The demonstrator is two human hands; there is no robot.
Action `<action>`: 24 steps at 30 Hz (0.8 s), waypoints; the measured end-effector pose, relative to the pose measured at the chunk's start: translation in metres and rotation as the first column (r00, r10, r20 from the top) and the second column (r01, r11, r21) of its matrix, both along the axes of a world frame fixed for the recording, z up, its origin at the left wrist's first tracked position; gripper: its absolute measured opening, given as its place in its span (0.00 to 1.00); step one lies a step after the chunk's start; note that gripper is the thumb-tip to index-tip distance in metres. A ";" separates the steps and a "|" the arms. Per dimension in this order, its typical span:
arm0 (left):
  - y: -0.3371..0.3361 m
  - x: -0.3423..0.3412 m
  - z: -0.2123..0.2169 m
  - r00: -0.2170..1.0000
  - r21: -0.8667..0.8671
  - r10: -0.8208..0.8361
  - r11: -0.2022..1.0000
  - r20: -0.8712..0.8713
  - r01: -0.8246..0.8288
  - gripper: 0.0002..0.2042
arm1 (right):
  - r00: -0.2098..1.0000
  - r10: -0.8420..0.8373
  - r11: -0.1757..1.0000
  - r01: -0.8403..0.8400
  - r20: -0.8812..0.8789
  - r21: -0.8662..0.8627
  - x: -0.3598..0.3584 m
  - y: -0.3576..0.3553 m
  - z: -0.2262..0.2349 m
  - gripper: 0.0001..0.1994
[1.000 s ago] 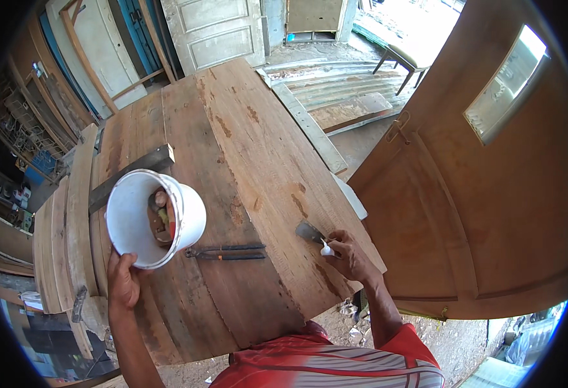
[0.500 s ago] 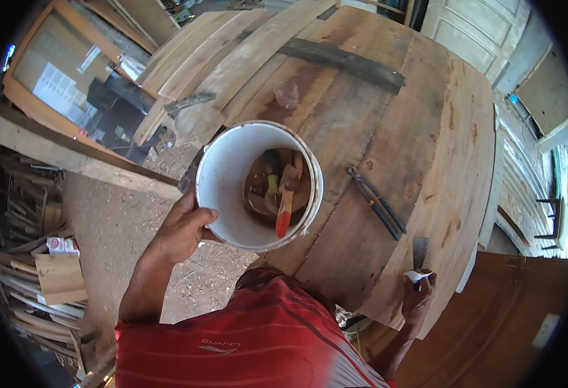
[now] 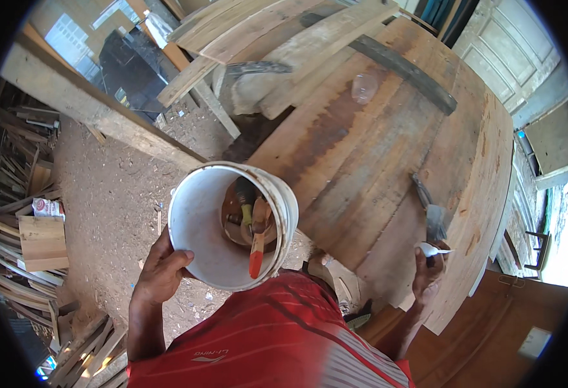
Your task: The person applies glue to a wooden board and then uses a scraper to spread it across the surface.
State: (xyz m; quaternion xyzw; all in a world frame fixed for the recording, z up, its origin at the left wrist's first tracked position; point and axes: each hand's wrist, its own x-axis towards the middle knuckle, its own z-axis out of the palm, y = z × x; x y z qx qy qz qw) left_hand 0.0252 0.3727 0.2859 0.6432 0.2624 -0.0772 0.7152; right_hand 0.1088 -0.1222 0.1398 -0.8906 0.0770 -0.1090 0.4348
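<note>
My left hand [image 3: 159, 271] grips the rim of a white plastic bucket [image 3: 196, 233], thumb inside, and holds it tilted beside the table. In the bucket lie a brush-like tool with a red-tipped wooden handle [image 3: 257, 258] and a tool with a black and yellow-green handle [image 3: 246, 197]. My right hand [image 3: 428, 279] is closed around a putty knife [image 3: 436, 223] with a flat greyish blade, held over the planks. Something white [image 3: 430, 249] shows at its fingers. Beyond the blade, dark-handled pincers [image 3: 418, 187] lie on the wood, partly covered by it.
The plank tabletop [image 3: 342, 174] carries a dark wooden batten [image 3: 403, 71] and a clear plastic cup-like piece [image 3: 364, 88]. A timber beam [image 3: 103, 107] crosses at left, above a floor littered with shavings. Scrap wood [image 3: 25, 258] is piled at far left; a brown panel [image 3: 491, 323] lies at right.
The bucket and my left hand have moved down and left, off the tabletop's edge. My right hand has shifted slightly up and right with the putty knife. The view has turned.
</note>
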 end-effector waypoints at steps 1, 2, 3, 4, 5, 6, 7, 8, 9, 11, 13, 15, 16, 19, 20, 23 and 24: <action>0.016 -0.010 -0.009 1.000 0.008 0.018 1.000 0.025 -0.019 0.39 | 0.998 0.049 0.999 -0.049 0.026 0.009 0.001 0.024 -0.002 0.10; 0.031 -0.020 -0.009 1.000 0.018 0.026 1.000 -0.007 -0.025 0.39 | 0.994 0.099 0.995 -0.100 0.053 0.017 0.002 0.050 -0.004 0.10; 0.046 -0.028 -0.012 0.999 0.014 0.031 0.999 -0.036 -0.030 0.39 | 0.985 0.135 0.987 -0.143 0.110 0.071 0.004 0.075 -0.006 0.10; 0.060 -0.038 -0.015 0.997 0.023 0.033 0.999 -0.069 -0.032 0.40 | 0.979 0.169 0.978 -0.181 0.116 0.102 0.003 0.105 -0.002 0.10; 0.073 -0.049 -0.021 0.993 0.047 0.063 0.997 -0.095 -0.059 0.40 | 0.972 0.202 0.967 -0.218 0.121 0.133 0.002 0.137 0.005 0.10; 0.086 -0.060 -0.027 0.991 0.041 0.088 0.996 -0.103 -0.084 0.40 | 0.964 0.235 0.954 -0.253 0.124 0.163 0.002 0.165 0.010 0.10; 0.100 -0.071 -0.032 0.987 0.037 0.109 0.994 -0.117 -0.106 0.40 | 0.955 0.279 0.941 -0.293 0.099 0.170 0.001 0.188 0.010 0.10; 0.114 -0.083 -0.039 0.983 0.033 0.129 0.991 -0.130 -0.126 0.40 | 0.944 0.320 0.933 -0.329 0.081 0.144 0.002 0.211 0.009 0.10; 0.126 -0.098 -0.052 0.980 -0.023 0.179 0.983 -0.085 -0.182 0.40 | 0.931 0.359 0.923 -0.364 0.061 0.124 0.002 0.232 0.009 0.11; 0.147 -0.119 -0.067 0.971 -0.024 0.218 0.975 -0.102 -0.221 0.41 | 0.907 0.417 0.900 -0.422 0.063 0.106 0.004 0.268 0.002 0.11; 0.166 -0.140 -0.086 0.957 -0.002 0.267 0.963 -0.115 -0.269 0.40 | 0.871 0.487 0.869 -0.491 0.060 0.065 0.011 0.305 0.008 0.11; 0.181 -0.157 -0.108 0.939 0.004 0.326 0.945 -0.107 -0.327 0.40 | 0.848 0.528 0.843 -0.518 -0.037 0.145 0.016 0.336 0.013 0.10; 0.189 -0.160 -0.111 0.930 -0.002 0.342 0.938 -0.135 -0.346 0.40 | 0.834 0.550 0.829 -0.540 -0.041 0.146 0.018 0.349 0.013 0.10; 0.206 -0.160 -0.112 0.893 -0.018 0.410 0.907 -0.187 -0.420 0.37 | 0.783 0.619 0.780 -0.605 -0.060 0.160 0.029 0.388 0.012 0.10; 0.210 -0.160 -0.114 0.874 0.002 0.442 0.892 -0.202 -0.451 0.37 | 0.755 0.653 0.754 -0.642 -0.058 0.135 0.034 0.400 0.011 0.10; 0.227 -0.159 -0.121 0.795 0.097 0.559 0.827 -0.235 -0.553 0.33 | 0.658 0.748 0.664 -0.739 -0.092 0.115 0.049 0.442 0.007 0.12; 0.239 -0.160 -0.128 0.808 0.068 0.543 0.837 -0.227 -0.543 0.32 | 0.631 0.774 0.633 -0.765 -0.057 0.119 0.054 0.455 0.005 0.13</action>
